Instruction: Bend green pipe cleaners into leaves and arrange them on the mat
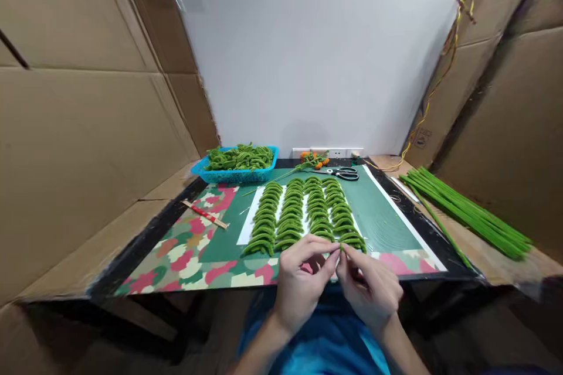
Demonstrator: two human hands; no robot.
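Note:
My left hand (301,275) and my right hand (373,288) meet at the table's front edge, thumbs and forefingers pinched together. Between their fingertips shows a small bit of green pipe cleaner (342,247); the rest of it is hidden by the fingers. Just beyond my hands, curved green pipe-cleaner pieces (290,214) lie overlapped in several columns on a white sheet (247,234). The column nearest my right hand (345,220) ends close to my fingertips.
A blue basket (240,176) of green fuzzy pieces stands at the back left. Scissors (345,173) and an orange-and-green flower stem (314,159) lie at the back. Wrapped chopsticks (204,214) are at left, long green pipe cleaners (468,211) at right. Cardboard walls (88,129) flank the table.

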